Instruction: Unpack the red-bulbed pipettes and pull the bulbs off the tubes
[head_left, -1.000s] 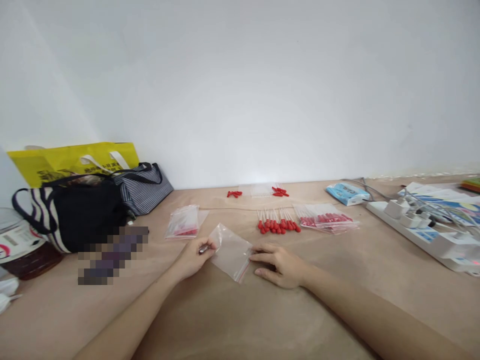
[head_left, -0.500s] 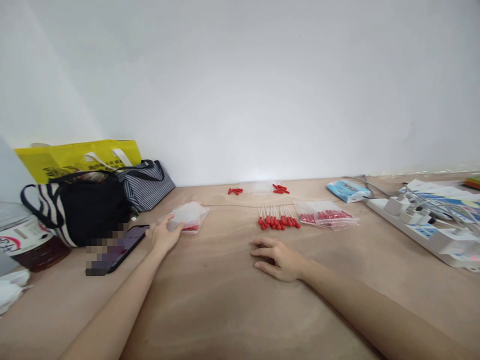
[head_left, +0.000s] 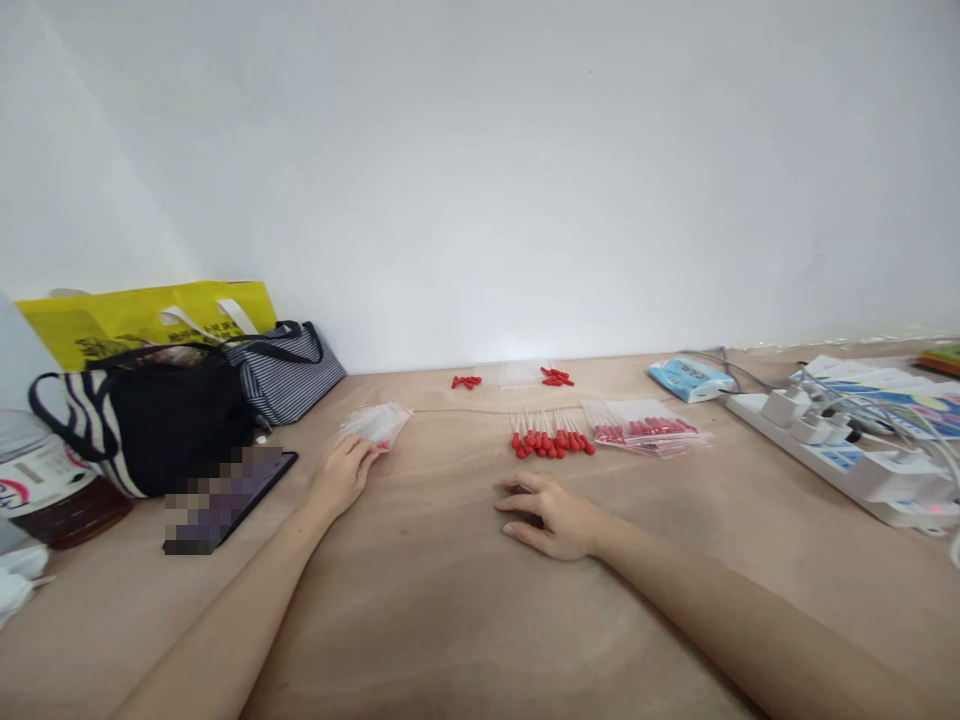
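the left hand [head_left: 343, 478] lies at the pile of clear bags [head_left: 384, 422] on the left part of the table [head_left: 420, 570], its fingertips touching the pile's near edge; i cannot tell whether they are clamped on one bag or merely pressed against several. the bags look thin and slippery and overlap unevenly, so a careless pinch could bring up two at once, or drag the pile askew and spread it over the tabletop. something red shows at the pile's near edge, right by the fingertips, too small to make out; if it is loose, a sideways tug might scatter it. the right hand [head_left: 551, 515] rests near the middle with thumb and fingers apart and nothing between them. just beyond it lies a row of red-tipped sticks [head_left: 553, 442] with pale stems, and a forward sweep of the knuckles could knock that row out of line or set the rounded tips rolling. the filled bags [head_left: 649, 430] sit close against the row's right end, so a stray push there would probably mix the two groups. a phone [head_left: 257, 492] lies near the left forearm, where an elbow swung outward could nudge it toward the black bag [head_left: 176, 425].
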